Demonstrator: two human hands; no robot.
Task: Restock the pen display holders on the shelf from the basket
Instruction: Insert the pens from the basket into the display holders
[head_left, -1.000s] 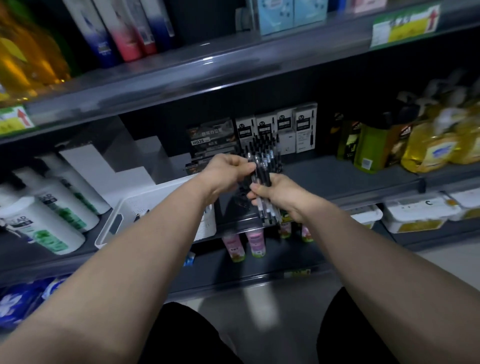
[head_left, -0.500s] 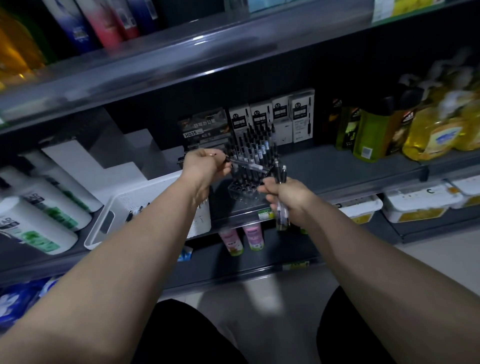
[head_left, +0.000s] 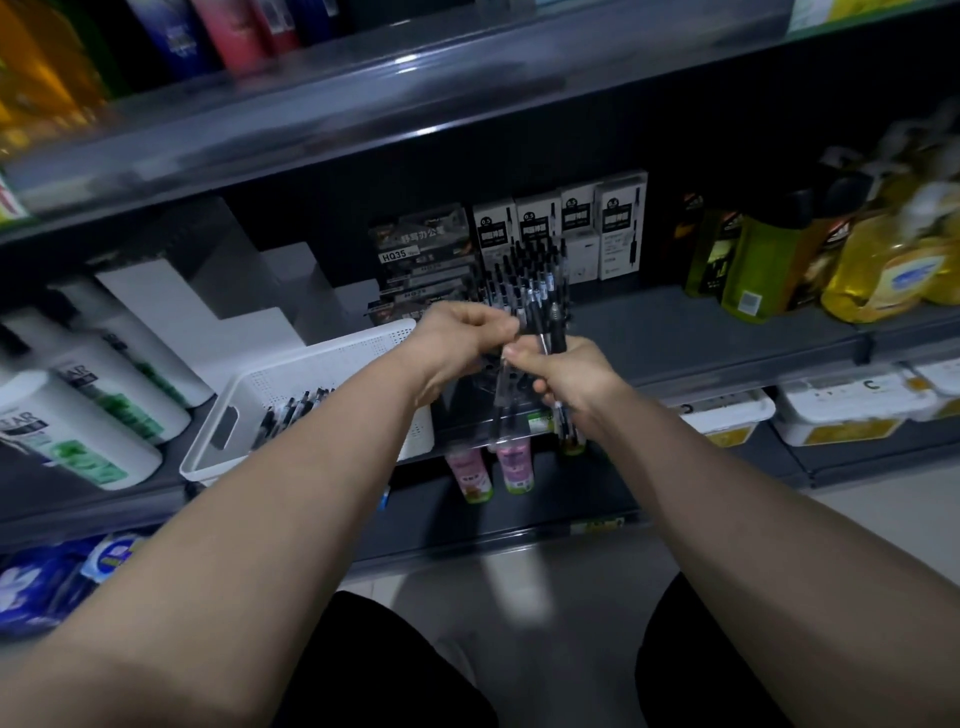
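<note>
In front of the shelf (head_left: 701, 338), the right hand (head_left: 571, 379) grips a bunch of black pens (head_left: 556, 325) just before the clear pen display holder (head_left: 506, 400). The left hand (head_left: 462, 343) is curled, fingertips at the bunch — whether it pinches one, I cannot tell — with the white basket (head_left: 322, 364) on the shelf left of it.

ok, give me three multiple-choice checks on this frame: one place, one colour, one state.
1. The white basket sits: A) left of the pen holder; B) right of it; C) stacked on it.
2. The pens in the holder are: A) red; B) black; C) green.
3. The right hand: A) open, empty; B) rests on the basket; C) grips a bundle of pens.
Answers: A, the basket stands left of the holder; B, dark caps and barrels; C, fingers curl round several pens.
</note>
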